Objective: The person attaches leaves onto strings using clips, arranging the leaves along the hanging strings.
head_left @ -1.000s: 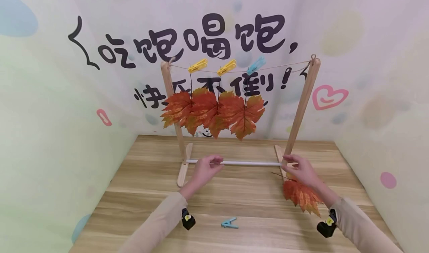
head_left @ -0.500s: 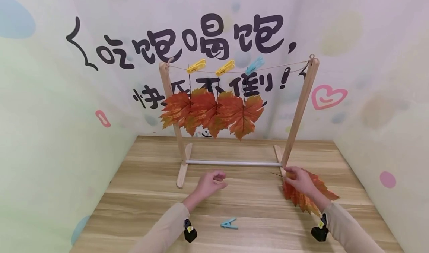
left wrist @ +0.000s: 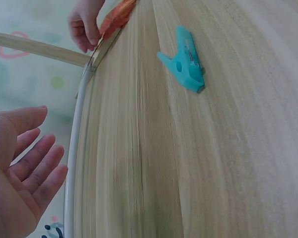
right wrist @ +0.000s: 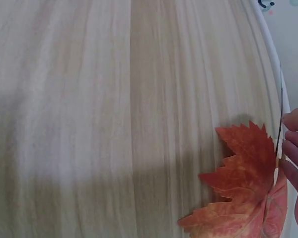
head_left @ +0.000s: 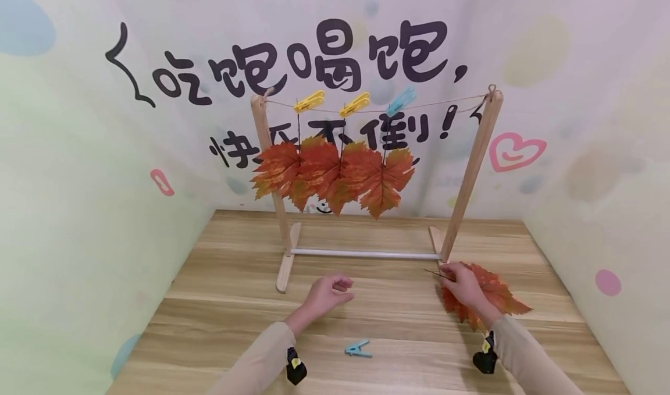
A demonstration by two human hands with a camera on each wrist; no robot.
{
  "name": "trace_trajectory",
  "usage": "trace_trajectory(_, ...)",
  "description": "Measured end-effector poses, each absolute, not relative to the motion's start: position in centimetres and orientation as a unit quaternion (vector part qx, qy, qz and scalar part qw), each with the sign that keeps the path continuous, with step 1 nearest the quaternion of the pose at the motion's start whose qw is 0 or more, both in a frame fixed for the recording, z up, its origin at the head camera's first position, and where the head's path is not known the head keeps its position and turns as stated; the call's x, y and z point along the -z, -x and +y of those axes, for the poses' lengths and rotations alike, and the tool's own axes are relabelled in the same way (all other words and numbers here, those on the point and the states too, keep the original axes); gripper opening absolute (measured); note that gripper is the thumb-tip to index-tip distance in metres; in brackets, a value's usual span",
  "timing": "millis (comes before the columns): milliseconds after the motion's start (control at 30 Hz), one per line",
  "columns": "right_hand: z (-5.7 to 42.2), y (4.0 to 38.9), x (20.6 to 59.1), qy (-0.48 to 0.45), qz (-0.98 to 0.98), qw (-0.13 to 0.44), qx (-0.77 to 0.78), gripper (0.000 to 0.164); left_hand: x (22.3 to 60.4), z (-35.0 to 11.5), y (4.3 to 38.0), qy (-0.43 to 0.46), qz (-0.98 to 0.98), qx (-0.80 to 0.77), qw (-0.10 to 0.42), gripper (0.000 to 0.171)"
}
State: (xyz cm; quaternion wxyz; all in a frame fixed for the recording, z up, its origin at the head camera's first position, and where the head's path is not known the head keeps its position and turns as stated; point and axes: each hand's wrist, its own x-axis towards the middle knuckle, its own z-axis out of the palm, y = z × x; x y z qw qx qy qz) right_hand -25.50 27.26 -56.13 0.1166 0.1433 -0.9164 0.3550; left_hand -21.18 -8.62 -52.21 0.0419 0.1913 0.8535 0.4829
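Observation:
My right hand (head_left: 464, 285) is at the stem of an orange-red artificial maple leaf (head_left: 494, 290) lying by the stand's right foot. In the right wrist view the fingertips (right wrist: 291, 138) sit right beside the thin dark stem; whether they pinch it I cannot tell. My left hand (head_left: 325, 296) hovers over the table, fingers relaxed and holding nothing. Three similar leaves (head_left: 382, 177) hang from the stand's string, under two yellow clothespins (head_left: 310, 101) and a blue clothespin (head_left: 402, 101). Another blue clothespin (left wrist: 186, 62) lies on the table, nearest my left hand.
The wooden stand has a left post (head_left: 282, 220), a right post (head_left: 471, 177) and a white crossbar (head_left: 366, 254) low between them. A printed curtain (head_left: 586, 180) encloses the wooden table (head_left: 235, 337) at the back and sides.
Both hands have come away from the crossbar toward me. My left hand is lower, over the table; my right hand has dropped from the post to the leaf's stem. The leaf has spread out rightward.

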Motion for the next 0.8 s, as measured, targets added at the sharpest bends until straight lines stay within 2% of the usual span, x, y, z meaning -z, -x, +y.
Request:
trace_trajectory(267, 27.0, 25.8, 56.9, -0.142, -0.933, 0.12, -0.309, 0.012, 52.6, -9.1, 21.0, -0.185, 0.844, -0.499, 0.071, 0.028)
trace_trajectory(567, 27.3, 25.9, 56.6, -0.175, -0.932, 0.118, -0.294, 0.014, 53.1, -8.7, 20.6, -0.196, 0.849, -0.484, 0.081, 0.026)
trace_trajectory(800, 27.0, 25.6, 55.8, -0.19, -0.927, 0.119, -0.301, 0.017, 53.5, -7.6, 19.8, -0.206, 0.856, -0.452, 0.144, 0.027)
